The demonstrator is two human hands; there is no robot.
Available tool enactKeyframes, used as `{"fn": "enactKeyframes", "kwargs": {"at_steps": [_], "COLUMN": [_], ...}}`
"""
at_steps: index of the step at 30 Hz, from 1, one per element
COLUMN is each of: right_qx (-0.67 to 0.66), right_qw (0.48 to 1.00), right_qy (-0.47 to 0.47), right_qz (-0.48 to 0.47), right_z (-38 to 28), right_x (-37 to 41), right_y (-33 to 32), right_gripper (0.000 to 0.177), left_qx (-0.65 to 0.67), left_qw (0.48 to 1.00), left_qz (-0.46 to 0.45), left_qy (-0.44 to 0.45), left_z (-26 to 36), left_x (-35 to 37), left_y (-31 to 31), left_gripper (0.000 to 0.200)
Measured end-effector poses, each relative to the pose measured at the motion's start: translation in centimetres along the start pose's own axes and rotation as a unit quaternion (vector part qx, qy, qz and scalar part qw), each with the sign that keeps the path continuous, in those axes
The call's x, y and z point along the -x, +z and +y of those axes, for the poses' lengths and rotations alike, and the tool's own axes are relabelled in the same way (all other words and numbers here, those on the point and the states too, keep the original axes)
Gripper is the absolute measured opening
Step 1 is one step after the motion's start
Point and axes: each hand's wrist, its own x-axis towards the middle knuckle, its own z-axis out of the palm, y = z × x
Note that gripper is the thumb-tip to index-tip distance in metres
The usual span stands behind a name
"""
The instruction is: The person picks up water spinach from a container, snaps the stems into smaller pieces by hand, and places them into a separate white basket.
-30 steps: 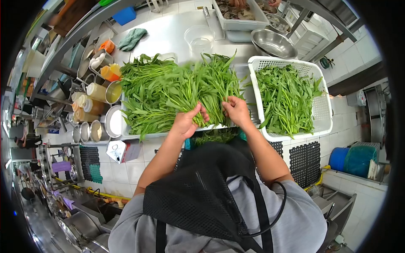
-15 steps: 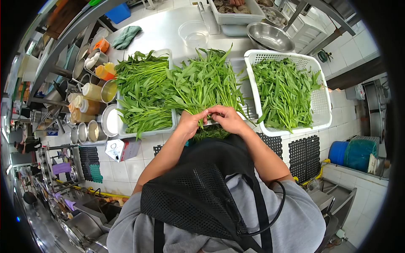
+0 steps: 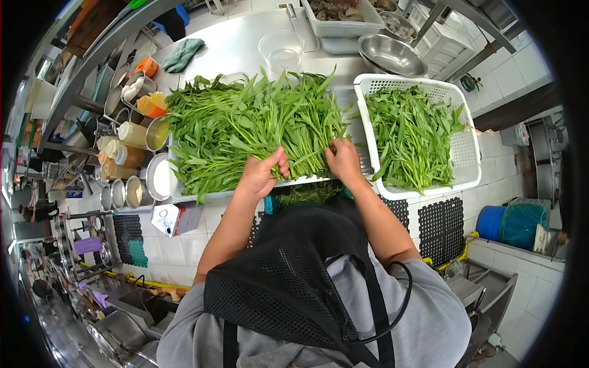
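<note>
Long-stemmed leafy greens [image 3: 288, 116], which look like water spinach, lie in a broad heap before me. My left hand [image 3: 262, 173] is closed round the stems of a bunch at the heap's near edge, thumb up. To its right, my right hand [image 3: 343, 161] has its fingers curled onto stems at the heap's right side; the fingertips are partly hidden among them. Under the left part of the heap is a pale plastic tub [image 3: 215, 196]. On the right, a white perforated basket [image 3: 464, 153] holds more of the same greens.
Beyond the greens, the steel table bears a clear round bowl [image 3: 280, 52], a knife [image 3: 294, 21], a green cloth [image 3: 183, 55] and a metal bowl [image 3: 392, 54]. A tub of raw food [image 3: 343, 27] stands behind. Sauce bottles [image 3: 132, 135] and containers crowd the left.
My hands have moved apart from where they met in the middle. The left went left with the bunch, whose leaves now overlap the left tub; the right moved right and up to the heap.
</note>
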Motion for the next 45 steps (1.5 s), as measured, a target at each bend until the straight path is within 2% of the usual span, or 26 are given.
{"fn": "enactKeyframes", "kwargs": {"at_steps": [2, 4, 6, 8, 10, 12, 14, 16, 17, 19, 20, 22, 23, 24, 26, 28, 30, 31, 33, 36, 37, 38, 39, 40, 43, 45], "right_qx": [-0.004, -0.184, -0.233, -0.396, -0.41, -0.469, -0.456, -0.465, -0.465, -0.443, -0.443, -0.457, -0.448, -0.382, -0.141, -0.079, -0.02, 0.015, 0.05, 0.002, -0.156, -0.308, -0.465, -0.568, -0.569, -0.584], "right_qw": [1.0, 0.974, 0.962, 0.903, 0.896, 0.87, 0.878, 0.859, 0.859, 0.86, 0.86, 0.858, 0.86, 0.906, 0.987, 0.995, 0.998, 0.998, 0.995, 0.998, 0.987, 0.943, 0.862, 0.798, 0.808, 0.785], "right_qy": [-0.024, 0.129, 0.142, 0.166, 0.169, 0.149, 0.117, 0.089, 0.09, 0.063, 0.064, 0.044, 0.077, 0.067, 0.059, 0.031, 0.005, -0.034, -0.074, -0.067, 0.023, 0.112, 0.182, 0.193, 0.143, 0.168], "right_qz": [0.002, -0.039, -0.017, 0.015, 0.022, -0.008, -0.084, -0.195, -0.193, -0.245, -0.245, -0.233, -0.231, -0.17, -0.04, -0.046, -0.055, -0.044, -0.033, -0.018, -0.041, -0.063, -0.08, -0.062, -0.055, -0.123], "right_z": [0.2, -0.6, -0.6, -0.9, -2.5, -3.8, -5.4, -8.1, -7.9, -7.5, -7.0, -6.4, -6.0, -4.3, -3.7, -1.5, -0.5, -0.5, -0.6, -1.0, -1.1, -1.2, -2.6, -3.8, -4.9, -5.3], "right_x": [-0.2, -0.5, -0.8, -1.3, -1.4, -1.4, -0.8, -0.1, 0.1, 0.3, 0.3, 0.5, 0.3, 0.2, -0.3, -0.6, -0.5, -0.6, -0.8, -1.6, -2.0, -2.3, -2.6, -2.7, -2.1, -1.5], "right_y": [0.4, 0.0, 0.1, -0.7, -2.2, -3.0, -3.4, -5.1, -4.7, -3.7, -3.5, -3.9, -4.3, -3.0, -3.0, -1.4, -0.2, -0.1, 0.0, 0.0, -0.4, -0.8, -2.5, -3.9, -5.2, -5.5], "right_gripper": [0.012, 0.012, 0.012, 0.012, 0.011, 0.011, 0.007, 0.009, 0.009, 0.014, 0.014, 0.02, 0.024, 0.024, 0.023, 0.021, 0.019, 0.019, 0.018, 0.018, 0.019, 0.019, 0.016, 0.012, 0.011, 0.012], "left_qx": [0.003, 0.033, 0.029, 0.025, -0.004, -0.028, -0.053, -0.092, -0.076, -0.08, -0.082, -0.066, -0.051, -0.049, 0.02, 0.034, 0.074, 0.114, 0.14, 0.153, 0.141, 0.142, 0.11, 0.078, 0.111, 0.116], "left_qw": [1.0, 0.999, 0.999, 0.999, 0.999, 0.997, 0.995, 0.994, 0.987, 0.992, 0.995, 0.996, 0.997, 0.997, 0.998, 0.996, 0.996, 0.993, 0.99, 0.988, 0.989, 0.989, 0.993, 0.995, 0.992, 0.992], "left_qz": [-0.007, -0.023, -0.018, -0.015, 0.015, 0.019, 0.023, 0.039, 0.079, 0.059, 0.041, 0.041, 0.039, 0.042, 0.063, 0.079, 0.04, 0.028, 0.014, -0.006, -0.011, -0.011, -0.008, -0.006, -0.016, 0.008], "left_qy": [-0.001, 0.015, 0.027, 0.038, 0.051, 0.068, 0.083, 0.052, 0.115, 0.078, 0.043, 0.04, 0.039, 0.038, 0.02, 0.002, 0.001, 0.014, 0.01, 0.022, 0.035, 0.038, 0.047, 0.055, 0.056, 0.052], "left_z": [0.1, 0.2, 0.2, 0.0, -0.5, -1.4, -2.5, -3.2, -3.7, -3.4, -3.1, -2.3, -2.1, -1.9, -1.7, -1.2, -1.4, -1.5, -1.7, -1.6, -1.6, -1.6, -1.6, -1.5, -1.5, -1.4], "left_x": [0.0, -0.2, -0.2, -0.2, -0.5, -0.9, -1.1, -1.0, -1.0, -0.8, -0.8, -0.4, -0.2, -0.2, -0.2, -0.2, 0.1, 0.0, 0.1, 0.4, 0.5, 0.6, 0.6, 0.6, 0.0, -0.5], "left_y": [-0.2, -0.5, -0.6, -0.7, -1.0, -0.7, -0.1, 1.0, 1.7, 0.8, 0.3, 0.0, -0.2, -0.5, -1.0, -0.8, -1.7, -2.0, -2.3, -2.5, -2.5, -2.4, -2.2, -2.0, -2.1, -1.7], "left_gripper": [0.016, 0.015, 0.015, 0.014, 0.015, 0.015, 0.017, 0.02, 0.021, 0.02, 0.019, 0.017, 0.015, 0.015, 0.015, 0.013, 0.012, 0.023, 0.025, 0.027, 0.027, 0.027, 0.022, 0.018, 0.016, 0.014]}}
